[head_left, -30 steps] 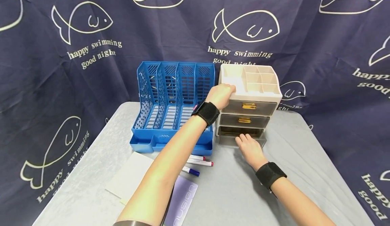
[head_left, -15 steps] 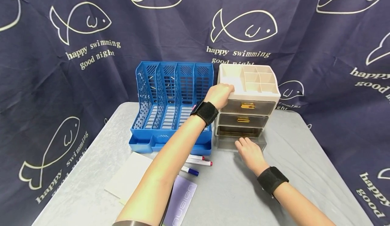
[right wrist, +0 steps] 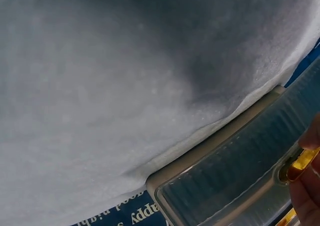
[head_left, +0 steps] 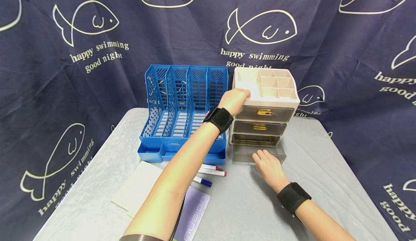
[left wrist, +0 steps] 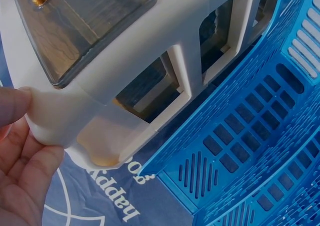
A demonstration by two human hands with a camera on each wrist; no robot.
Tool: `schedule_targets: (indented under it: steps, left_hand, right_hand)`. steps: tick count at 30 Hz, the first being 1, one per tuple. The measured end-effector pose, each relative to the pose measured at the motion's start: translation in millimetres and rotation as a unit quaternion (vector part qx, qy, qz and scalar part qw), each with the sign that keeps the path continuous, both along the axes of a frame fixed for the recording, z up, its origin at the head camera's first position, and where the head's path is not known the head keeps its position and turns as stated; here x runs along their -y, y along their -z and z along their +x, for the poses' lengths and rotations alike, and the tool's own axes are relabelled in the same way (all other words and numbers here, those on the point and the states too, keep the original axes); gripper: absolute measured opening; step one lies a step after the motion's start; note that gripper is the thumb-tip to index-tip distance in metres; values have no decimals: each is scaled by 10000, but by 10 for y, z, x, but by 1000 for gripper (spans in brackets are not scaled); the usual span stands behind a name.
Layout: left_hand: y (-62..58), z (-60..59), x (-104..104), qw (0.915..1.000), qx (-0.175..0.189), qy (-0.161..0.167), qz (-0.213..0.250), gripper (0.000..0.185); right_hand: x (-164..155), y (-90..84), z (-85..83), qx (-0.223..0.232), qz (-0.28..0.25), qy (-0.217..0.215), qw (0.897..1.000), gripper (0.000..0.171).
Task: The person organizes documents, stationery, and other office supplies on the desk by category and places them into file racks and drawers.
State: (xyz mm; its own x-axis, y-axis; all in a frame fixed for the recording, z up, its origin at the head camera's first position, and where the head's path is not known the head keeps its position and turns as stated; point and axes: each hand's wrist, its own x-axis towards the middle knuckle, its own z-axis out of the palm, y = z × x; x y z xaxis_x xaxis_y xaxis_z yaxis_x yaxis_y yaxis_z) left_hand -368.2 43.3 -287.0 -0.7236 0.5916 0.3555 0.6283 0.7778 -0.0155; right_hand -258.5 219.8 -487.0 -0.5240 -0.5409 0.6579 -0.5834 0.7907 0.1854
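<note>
A white desktop drawer organizer [head_left: 282, 103] with smoky see-through drawers stands at the right back. My left hand [head_left: 234, 101] grips its upper front left corner; in the left wrist view, thumb and fingers [left wrist: 37, 173] pinch the white edge. Low at the front, the bottom drawer [head_left: 242, 157] is pulled out, and no contents show inside it. My right hand [head_left: 268, 167] is at that drawer's front. Seen from the right wrist, thumb and fingers [right wrist: 305, 201] pinch its gold handle [right wrist: 302, 161]. The two upper drawers [head_left: 276, 114] are closed.
A blue file rack [head_left: 183, 141] stands close beside the organizer's left side. Before it lie red-capped and blue-capped markers [head_left: 203, 182], a purple notebook [head_left: 195, 212] and a pale sheet or pad [head_left: 138, 183], partly under my left forearm. A dark fish-print curtain [head_left: 182, 35] hangs behind.
The bottom drawer has slid further out toward me, my right hand moving back with it. My left hand stays on the organizer's corner.
</note>
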Motion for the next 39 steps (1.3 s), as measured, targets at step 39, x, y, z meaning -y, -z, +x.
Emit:
schedule_targets:
  steps: [39]
  left_hand:
    - [2,-9,1,9998,183,-21,24,36]
  right_hand:
    - [526,-434,371,1719,-939,178,9805,26]
